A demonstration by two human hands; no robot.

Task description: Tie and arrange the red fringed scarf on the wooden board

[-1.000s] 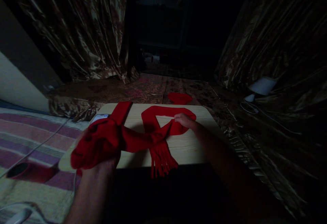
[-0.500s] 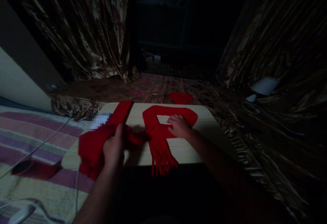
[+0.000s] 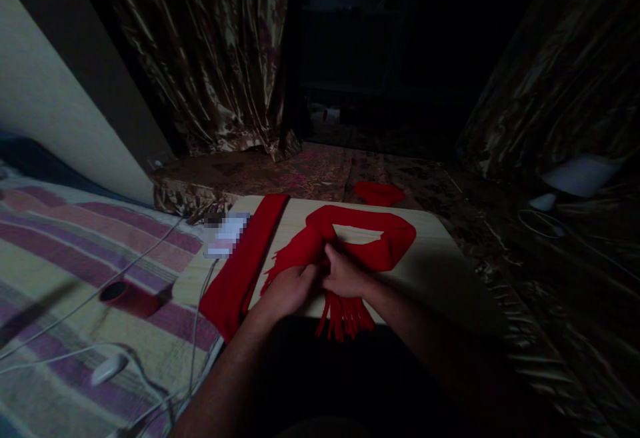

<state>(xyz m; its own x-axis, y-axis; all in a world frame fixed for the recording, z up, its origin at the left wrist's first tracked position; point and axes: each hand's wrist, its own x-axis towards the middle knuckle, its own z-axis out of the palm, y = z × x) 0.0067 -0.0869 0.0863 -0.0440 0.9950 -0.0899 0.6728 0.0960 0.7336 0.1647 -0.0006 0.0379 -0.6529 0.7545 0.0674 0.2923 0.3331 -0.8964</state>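
Observation:
A red scarf (image 3: 397,241) with fringed ends lies in a loop on the light wooden table (image 3: 430,285). One fringed end points left across the other, which hangs down at the near edge. My right hand (image 3: 345,275) is closed on the scarf where the ends cross. Close against it, my left hand (image 3: 295,289) grips the scarf too, its fingertips partly hidden by cloth. Left of my hands, a long folded strip of red fabric (image 3: 255,248) runs from the far edge over the near edge.
Another red cloth piece (image 3: 379,193) lies beyond the table. A pixelated flat object (image 3: 227,235) sits at the table's left. On the striped bedding (image 3: 50,318) are a red cylinder (image 3: 131,298), cables and a white plug-like object (image 3: 109,370). A white lamp (image 3: 580,175) stands right.
My left hand has let the folded red strip down and moved right to the scarf. My right hand has come nearer to the crossing. One fringed end now points left. The view has shifted left.

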